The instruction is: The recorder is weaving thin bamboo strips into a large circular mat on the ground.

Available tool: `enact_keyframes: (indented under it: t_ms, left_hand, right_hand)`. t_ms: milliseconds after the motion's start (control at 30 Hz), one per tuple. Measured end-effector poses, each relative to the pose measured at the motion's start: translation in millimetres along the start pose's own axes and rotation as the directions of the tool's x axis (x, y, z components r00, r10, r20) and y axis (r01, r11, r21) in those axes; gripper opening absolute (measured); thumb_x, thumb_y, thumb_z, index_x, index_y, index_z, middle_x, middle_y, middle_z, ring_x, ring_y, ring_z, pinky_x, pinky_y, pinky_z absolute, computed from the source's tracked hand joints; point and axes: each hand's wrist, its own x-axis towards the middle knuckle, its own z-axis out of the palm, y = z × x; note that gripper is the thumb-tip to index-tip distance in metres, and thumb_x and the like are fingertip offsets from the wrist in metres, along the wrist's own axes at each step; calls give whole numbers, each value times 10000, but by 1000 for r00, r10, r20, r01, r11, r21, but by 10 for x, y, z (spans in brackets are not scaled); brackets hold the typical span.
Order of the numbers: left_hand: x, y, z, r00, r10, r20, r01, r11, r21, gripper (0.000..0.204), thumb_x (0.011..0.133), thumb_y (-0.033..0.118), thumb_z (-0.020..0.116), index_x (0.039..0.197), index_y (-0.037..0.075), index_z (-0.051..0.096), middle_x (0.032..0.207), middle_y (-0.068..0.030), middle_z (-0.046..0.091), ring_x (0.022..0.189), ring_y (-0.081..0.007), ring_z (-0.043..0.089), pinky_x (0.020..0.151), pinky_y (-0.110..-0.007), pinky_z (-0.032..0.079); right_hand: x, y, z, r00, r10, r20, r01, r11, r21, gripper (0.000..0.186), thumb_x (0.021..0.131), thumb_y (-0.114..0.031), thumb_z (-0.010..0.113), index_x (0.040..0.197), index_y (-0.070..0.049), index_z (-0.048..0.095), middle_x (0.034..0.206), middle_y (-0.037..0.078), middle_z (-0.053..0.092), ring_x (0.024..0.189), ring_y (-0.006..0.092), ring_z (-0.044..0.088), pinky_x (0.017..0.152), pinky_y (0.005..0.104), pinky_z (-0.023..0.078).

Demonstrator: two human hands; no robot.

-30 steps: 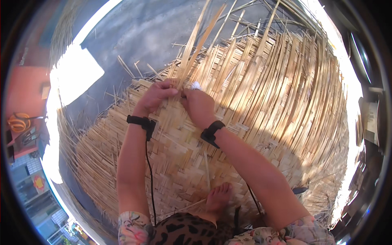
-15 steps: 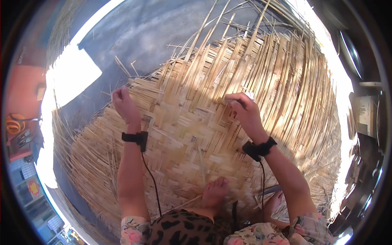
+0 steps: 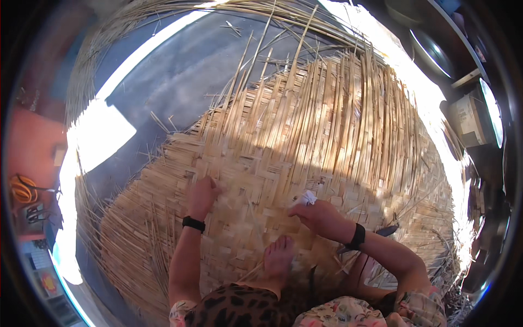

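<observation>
A large woven mat of pale bamboo strips (image 3: 256, 158) lies spread beneath both of my hands. Over its left middle part, my left hand (image 3: 202, 197) is closed, its fingers curled together; whatever they grip, if anything, cannot be made out. My right hand (image 3: 321, 219) hovers to the right and slightly nearer, thumb and forefinger pinched, with no strip clearly visible between them. A crumpled white wrapping (image 3: 308, 198) shows at its fingers. Between the hands and my body, a bare foot (image 3: 279, 253) rests on the weave.
Long loose strips (image 3: 297, 46) stick out past the mat's far edge onto the grey floor (image 3: 180, 71). A dark, long object (image 3: 385, 231) lies by my right wrist. A cardboard box (image 3: 466, 120) stands at the right, an orange coil (image 3: 23, 189) at the far left.
Both hands have come back toward my body and closer together. The left moved from the mat's left edge to over the weave. The view has shifted, showing more of the far floor.
</observation>
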Motion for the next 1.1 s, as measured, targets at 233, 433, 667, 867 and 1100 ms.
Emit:
enact_keyframes:
  t_ms: [233,433,667,867,1100]
  left_hand:
    - [-275,-204,61,969,-2,245,217,472,-854,127,935,134,679,989,47,603,850,-74,673,765,-204,676,645,-338,557]
    - [-1168,-368,485,944,-39,328,326,-60,-944,122,993,165,640,1049,64,600,921,-70,670,837,-189,674,743,-348,585]
    - [-1902,366,583,373,192,908,687,601,-409,359,975,295,668,1194,11,650,1045,-114,706,975,-219,673,883,-365,539]
    - [-1010,1911,-618,608,651,455,-489,758,-431,305,946,211,669,1147,-16,638,1075,-91,705,985,-192,660,888,-330,520]
    - [-1694,4454,-496,222,913,342,-932,301,-201,267,899,83,646,1149,-10,633,1034,-123,675,941,-232,643,849,-360,509]
  right_hand:
    - [-305,-187,-116,929,-236,284,296,937,-188,228,875,-115,603,1088,-175,659,808,133,684,734,343,681,637,466,525]
    - [-962,-222,-480,951,-104,292,161,971,-178,183,879,-122,608,1057,-124,649,852,132,701,822,348,694,680,465,536]
    - [-1749,-439,-942,972,33,231,-15,997,-78,170,920,-211,644,1036,-88,646,858,159,677,833,379,670,721,482,521]
    - [-3051,-1290,-1797,925,368,-97,-378,917,-125,206,908,-65,648,1109,-45,689,1009,109,725,944,271,702,855,385,540]
    - [-5461,-3056,-1134,345,637,-689,-648,693,316,200,1010,-156,612,1173,-53,664,1055,-18,681,907,51,617,758,232,516]
